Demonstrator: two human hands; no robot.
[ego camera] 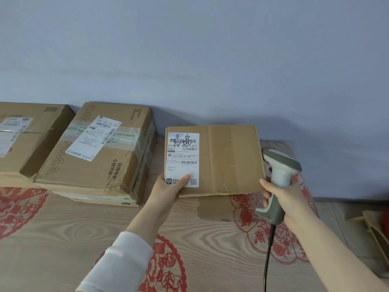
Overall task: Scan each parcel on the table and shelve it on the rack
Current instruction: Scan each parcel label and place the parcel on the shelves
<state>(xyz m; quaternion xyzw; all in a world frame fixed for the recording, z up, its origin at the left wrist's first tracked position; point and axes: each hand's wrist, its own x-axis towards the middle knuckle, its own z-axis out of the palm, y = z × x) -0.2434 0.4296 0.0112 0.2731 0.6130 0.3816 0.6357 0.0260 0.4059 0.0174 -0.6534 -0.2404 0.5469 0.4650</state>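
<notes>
Head view: at frame centre the left hand (168, 186) holds the small parcel (227, 161) above the table (84, 228), thumb pressed on its label (183, 159). Just right of it, the right hand (288, 199) has its fingers (266, 188) curled round the scanner (277, 175). Two bigger parcels (94, 152) (23, 140) wait at left. No rack shows, so most of the task seems left.

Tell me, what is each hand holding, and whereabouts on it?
The left hand holds the small cardboard parcel by its near left corner, thumb on the label. The right hand grips the barcode scanner by its handle.
</notes>
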